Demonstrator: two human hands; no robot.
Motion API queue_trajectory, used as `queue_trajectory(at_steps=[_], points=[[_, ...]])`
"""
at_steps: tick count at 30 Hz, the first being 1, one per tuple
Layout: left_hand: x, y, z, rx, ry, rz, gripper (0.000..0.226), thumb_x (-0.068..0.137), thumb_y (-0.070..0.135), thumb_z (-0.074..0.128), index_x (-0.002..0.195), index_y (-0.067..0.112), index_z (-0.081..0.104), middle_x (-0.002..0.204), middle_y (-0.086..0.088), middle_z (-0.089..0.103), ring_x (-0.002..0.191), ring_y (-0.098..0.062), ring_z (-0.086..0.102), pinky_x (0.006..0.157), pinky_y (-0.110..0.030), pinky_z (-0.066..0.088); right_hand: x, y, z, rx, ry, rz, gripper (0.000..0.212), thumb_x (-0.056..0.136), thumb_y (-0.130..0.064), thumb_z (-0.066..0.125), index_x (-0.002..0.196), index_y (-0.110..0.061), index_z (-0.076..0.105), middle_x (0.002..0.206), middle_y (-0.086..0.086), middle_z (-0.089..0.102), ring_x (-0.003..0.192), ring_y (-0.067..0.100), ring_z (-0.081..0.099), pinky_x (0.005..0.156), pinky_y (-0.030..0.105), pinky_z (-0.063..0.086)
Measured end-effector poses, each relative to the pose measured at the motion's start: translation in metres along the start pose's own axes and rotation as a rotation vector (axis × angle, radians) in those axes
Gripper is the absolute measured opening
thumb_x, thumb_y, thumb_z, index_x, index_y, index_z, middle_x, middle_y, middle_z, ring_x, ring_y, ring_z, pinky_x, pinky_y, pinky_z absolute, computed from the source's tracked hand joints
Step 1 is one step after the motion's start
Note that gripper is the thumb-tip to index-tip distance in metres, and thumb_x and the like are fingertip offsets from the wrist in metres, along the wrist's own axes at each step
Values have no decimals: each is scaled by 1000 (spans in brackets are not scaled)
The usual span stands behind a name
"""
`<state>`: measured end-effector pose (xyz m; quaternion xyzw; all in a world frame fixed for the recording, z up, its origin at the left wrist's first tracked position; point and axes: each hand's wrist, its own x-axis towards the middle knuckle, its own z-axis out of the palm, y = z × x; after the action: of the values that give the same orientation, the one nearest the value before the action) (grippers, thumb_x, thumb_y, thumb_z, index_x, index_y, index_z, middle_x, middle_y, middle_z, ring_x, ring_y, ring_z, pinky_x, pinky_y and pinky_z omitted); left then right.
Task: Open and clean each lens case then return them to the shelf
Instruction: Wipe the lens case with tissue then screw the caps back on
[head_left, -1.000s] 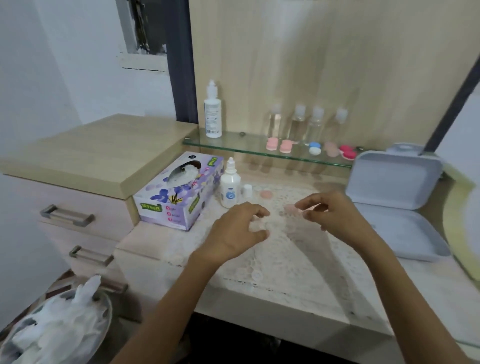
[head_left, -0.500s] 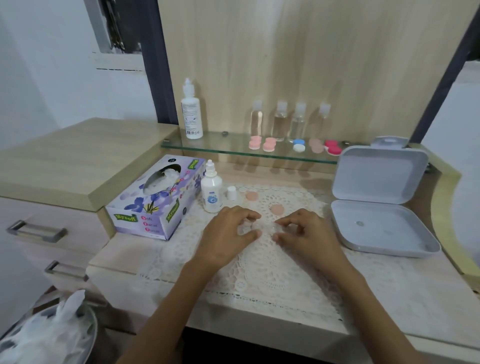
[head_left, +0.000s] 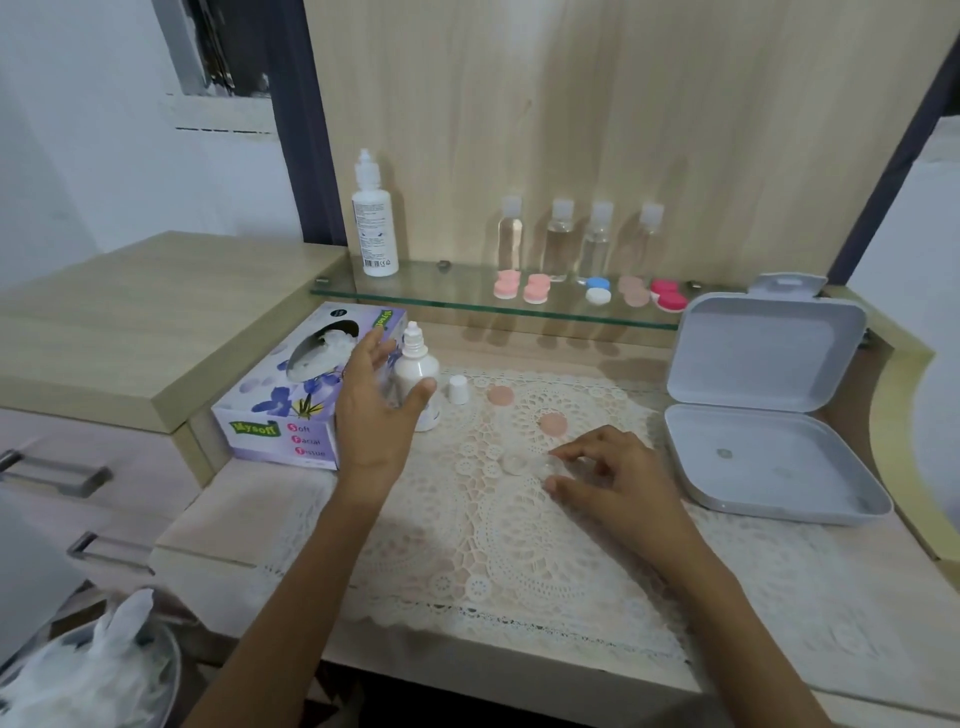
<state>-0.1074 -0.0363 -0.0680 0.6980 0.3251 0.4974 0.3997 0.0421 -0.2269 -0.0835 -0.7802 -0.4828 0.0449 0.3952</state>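
case: clear twin-cup plastic lens case, lying on the white lace mat
right hand: pinching the case's right cup
left hand: fingers spread by the small white dropper bottle, gripping nothing
handling: looks feather-light, stiff, probably slick, so I'd pinch the rims

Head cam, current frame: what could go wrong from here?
1. The left hand hovers open by the small bottle, which seems uncapped, its cap standing beside it. A clumsy grab may tip it and spill on the lace mat.
2. The right hand only pinches one end of the clear case; it may slip, and is hard to spot on the mat.
3. Two pink lids lie loose near that hand; a sweep could knock them away.
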Motion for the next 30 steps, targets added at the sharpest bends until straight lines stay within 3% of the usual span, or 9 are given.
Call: queue_trajectory(at_steps=[1,4,6,8,13,17,22,27,30], points=[[1,-2,0,-2,-21,5,69,79,13,75,139,14,41,133,4,51,125,-12,48,101,-14,36,0,0,0,0,0,-3,30,77,-35,75,106,-27,71,95,-20,56,93,6,48,72,23,37],[-1,-14,3,-1,-111,14,69,79,14,76,139,18,41,138,2,50,127,-16,47,108,-40,38,-1,1,0,-1,-1,-11,30,77,-36,74,106,-27,70,96,-19,56,93,3,47,71,20,35],[-2,-20,3,18,-141,2,73,79,19,76,142,19,37,140,-1,49,129,-19,46,107,-47,39,-1,2,0,3,-1,-13,30,78,-37,74,106,-28,70,98,-18,57,94,-1,46,71,18,34],[-2,-23,4,40,-162,-25,76,79,25,74,144,21,34,141,0,48,130,-20,45,107,-48,38,-1,3,1,-4,2,-13,31,78,-37,74,107,-28,70,99,-17,57,94,-2,46,71,17,34],[-3,-28,5,27,-149,-41,53,83,13,70,130,20,48,125,-1,58,116,-20,55,101,-48,44,0,2,2,-19,7,-16,33,77,-39,74,108,-28,70,98,-20,56,94,-5,45,73,19,36],[-6,-26,4,60,-144,-5,53,80,13,74,126,21,50,124,0,57,114,-20,54,100,-45,45,0,0,2,-75,11,-21,43,74,-49,73,113,-34,65,100,-20,55,94,-2,45,75,20,39],[-15,-16,3,280,-182,262,56,74,4,76,125,13,53,118,4,45,105,-4,40,90,-7,31,-1,0,4,-74,17,-30,38,74,-50,72,108,-33,69,97,-21,54,97,1,44,77,23,41],[-17,-19,6,460,-287,465,54,70,-5,77,118,10,59,118,-4,52,107,-21,48,83,-30,42,0,2,3,-34,26,-24,37,75,-44,74,107,-27,70,96,-18,55,96,5,47,79,25,43],[-15,-16,6,547,-313,548,60,62,-14,75,117,6,61,116,-10,57,108,-22,45,78,-40,51,0,2,4,-26,31,-24,36,74,-43,76,106,-27,71,95,-17,55,96,6,48,78,25,42]])
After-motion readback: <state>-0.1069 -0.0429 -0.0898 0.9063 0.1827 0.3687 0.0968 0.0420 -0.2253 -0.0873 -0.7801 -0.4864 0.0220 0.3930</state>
